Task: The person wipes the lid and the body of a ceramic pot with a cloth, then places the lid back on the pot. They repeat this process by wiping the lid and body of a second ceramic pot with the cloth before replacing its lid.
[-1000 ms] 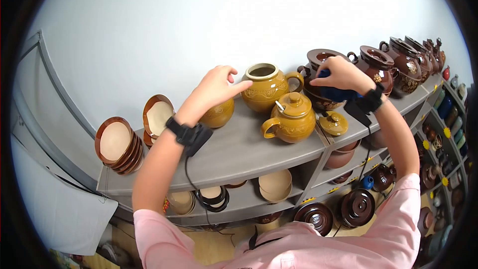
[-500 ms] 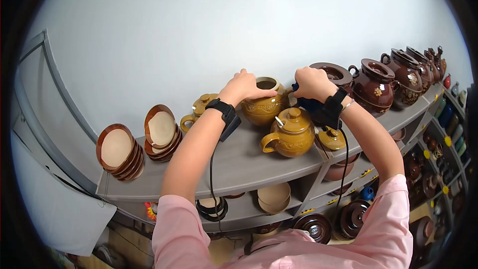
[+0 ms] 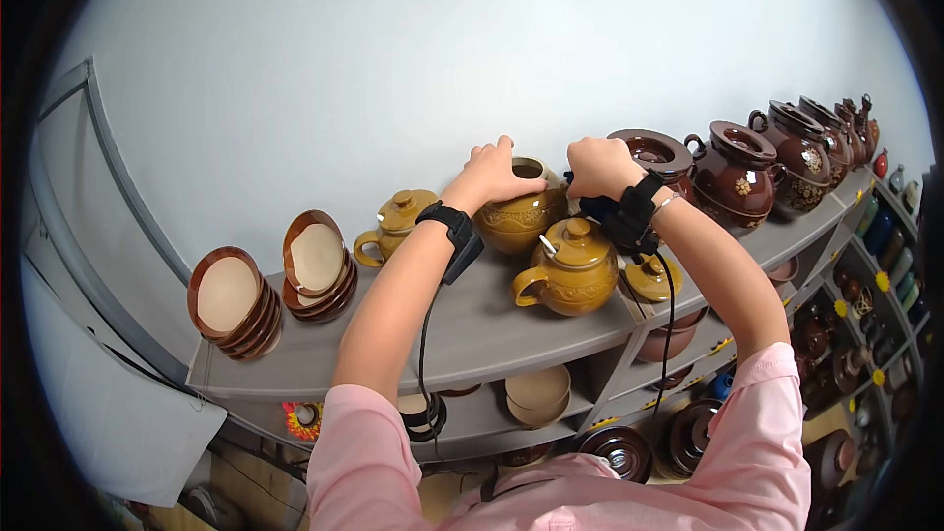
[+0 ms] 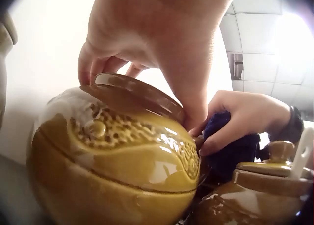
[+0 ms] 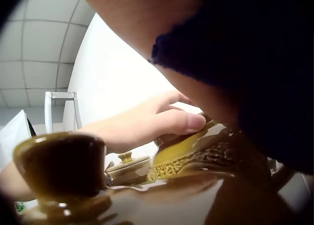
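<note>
Apparently to keep it from turning, the left grip (image 3: 487, 175), spread wide, clasps the neck of a round mustard-glazed ceramic pot (image 4: 113, 173) near the back edge of the long grey shelf (image 3: 452, 339); the right grip (image 3: 602, 167) pinches bunched dark-blue cloth (image 4: 230, 154) just beside it.

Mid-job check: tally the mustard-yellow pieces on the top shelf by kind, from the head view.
Open pot, gripped by the left hand: 1
Lidded pots: 2
Loose lid: 1
Total: 4
</note>
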Tool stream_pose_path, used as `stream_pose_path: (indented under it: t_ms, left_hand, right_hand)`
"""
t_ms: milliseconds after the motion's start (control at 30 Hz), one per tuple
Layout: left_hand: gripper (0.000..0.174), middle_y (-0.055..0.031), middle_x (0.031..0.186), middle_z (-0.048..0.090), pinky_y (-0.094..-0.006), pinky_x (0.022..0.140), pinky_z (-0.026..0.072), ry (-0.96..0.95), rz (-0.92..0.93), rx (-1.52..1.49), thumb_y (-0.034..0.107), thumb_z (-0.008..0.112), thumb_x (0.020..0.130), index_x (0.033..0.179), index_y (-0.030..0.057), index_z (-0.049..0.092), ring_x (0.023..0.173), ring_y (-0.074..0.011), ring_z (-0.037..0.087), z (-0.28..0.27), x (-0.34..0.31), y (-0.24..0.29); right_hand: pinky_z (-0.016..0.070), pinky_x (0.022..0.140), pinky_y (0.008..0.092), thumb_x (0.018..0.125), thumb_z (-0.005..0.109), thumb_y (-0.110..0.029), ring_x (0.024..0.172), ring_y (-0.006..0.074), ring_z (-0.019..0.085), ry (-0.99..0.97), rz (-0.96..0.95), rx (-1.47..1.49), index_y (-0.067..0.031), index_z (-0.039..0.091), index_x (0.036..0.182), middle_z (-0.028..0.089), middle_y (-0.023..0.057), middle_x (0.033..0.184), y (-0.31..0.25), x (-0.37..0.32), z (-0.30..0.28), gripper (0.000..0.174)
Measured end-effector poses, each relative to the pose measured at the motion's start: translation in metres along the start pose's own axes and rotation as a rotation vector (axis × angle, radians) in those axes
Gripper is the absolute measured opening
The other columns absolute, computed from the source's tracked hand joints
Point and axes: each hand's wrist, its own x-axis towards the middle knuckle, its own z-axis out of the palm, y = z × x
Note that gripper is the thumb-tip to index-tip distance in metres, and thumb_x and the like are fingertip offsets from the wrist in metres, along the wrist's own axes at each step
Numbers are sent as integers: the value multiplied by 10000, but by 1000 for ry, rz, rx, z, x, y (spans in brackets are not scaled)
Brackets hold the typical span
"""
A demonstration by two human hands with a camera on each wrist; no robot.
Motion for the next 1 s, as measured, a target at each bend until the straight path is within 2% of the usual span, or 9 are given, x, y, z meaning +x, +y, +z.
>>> stream_pose_path:
  t_ms: [233,367,467,600,767,900,1000]
  left_hand:
    - [950,-328,1175,545,-446,962,449,100,48,-90,549,771,623,1249,-74,421,1179,-424,495,0,-7,0]
    - [906,-303,1132,549,-438,939,448,219,93,-91,538,780,623,1213,-53,428,1128,-404,502,-3,-6,-2]
    - [874,-273,1086,546,-429,921,444,332,122,-115,514,793,617,1195,-31,429,1091,-381,488,-11,-7,0]
    - [863,-263,1153,503,-443,938,430,481,177,-106,476,798,625,1206,-22,401,1125,-387,448,-23,-13,6]
    - [862,-236,1146,514,-455,937,430,632,239,-83,450,807,619,1210,-27,400,1123,-375,437,-42,-26,12]
    - [851,-224,1094,531,-438,932,415,733,295,-62,400,828,579,1167,-46,404,1101,-361,418,-61,-50,18]
    - [836,-201,1056,536,-434,916,417,831,325,-79,414,834,575,1138,-47,422,1063,-353,420,-72,-69,17]
  right_hand:
    - [557,697,403,657,735,-272,770,334,691,22,28,39,-13,699,832,694,171,812,2,-4,-4,315]
    - [556,700,404,660,753,-278,780,337,689,63,41,51,-14,698,830,691,177,808,1,-6,-16,319]
    - [554,698,403,662,766,-284,784,341,686,154,49,69,-16,697,833,691,176,810,3,-7,-22,325]
    - [552,689,408,679,753,-288,769,339,685,286,49,75,-18,696,816,689,173,801,-2,-16,-33,309]
    - [549,671,408,689,733,-274,727,336,679,421,38,88,-20,693,790,676,176,750,-10,-26,-47,277]
    - [546,631,398,712,711,-261,668,325,669,564,-34,23,-23,686,762,665,161,712,-24,-42,-56,244]
    - [544,586,378,714,712,-244,634,306,667,708,-119,-85,-31,679,730,661,134,701,-37,-51,-65,217]
